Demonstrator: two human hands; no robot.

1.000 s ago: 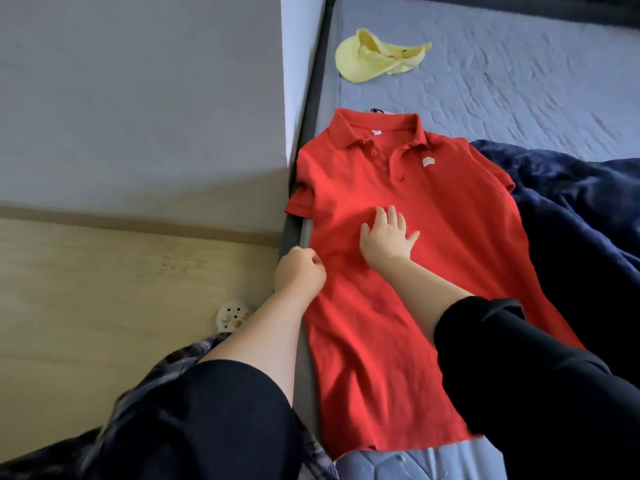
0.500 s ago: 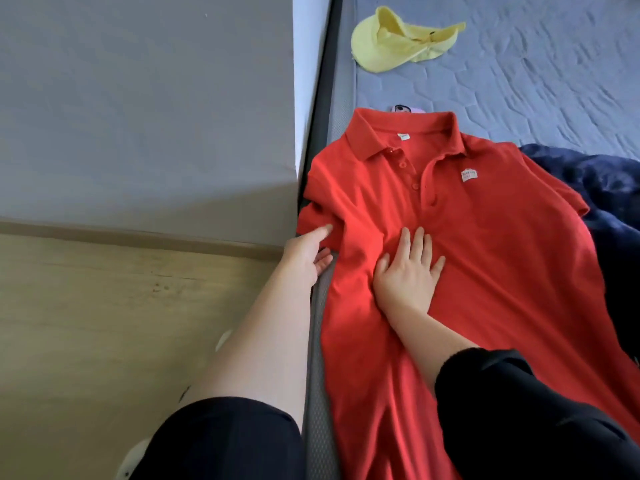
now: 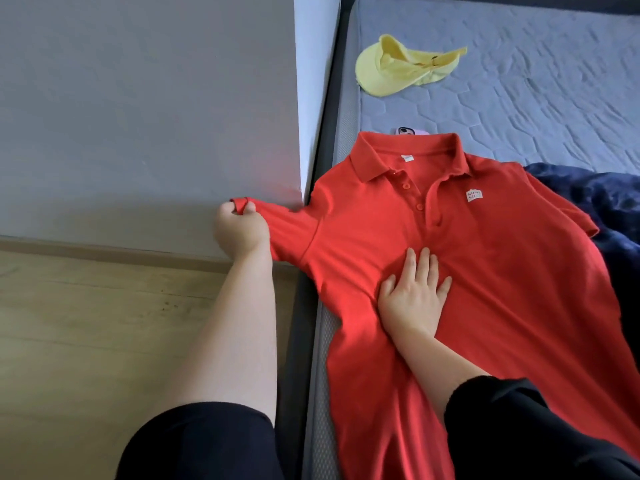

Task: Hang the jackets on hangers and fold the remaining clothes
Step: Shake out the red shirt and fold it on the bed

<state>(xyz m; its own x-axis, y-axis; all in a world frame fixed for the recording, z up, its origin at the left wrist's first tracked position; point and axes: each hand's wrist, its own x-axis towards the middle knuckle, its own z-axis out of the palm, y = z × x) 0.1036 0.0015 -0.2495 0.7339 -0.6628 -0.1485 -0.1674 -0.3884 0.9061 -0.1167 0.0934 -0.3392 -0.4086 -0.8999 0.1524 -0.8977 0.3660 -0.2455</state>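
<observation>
Place: a bedroom in a home.
Bed: a mattress (image 3: 519,109) with a grey-blue quilted cover; a dark blue blanket (image 3: 602,202) lies crumpled on its right side.
Room: a wooden floor (image 3: 86,323) and a plain grey wall (image 3: 138,116) stand just beside the bed.
Personal things: a red polo shirt (image 3: 485,271), a yellow cap (image 3: 398,71) and a phone (image 3: 408,131) lie on the mattress.

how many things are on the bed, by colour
red: 1, the shirt
yellow: 1, the cap
dark blue: 1, the cloth
pink: 1, the phone, mostly hidden behind the collar
total: 4
</observation>
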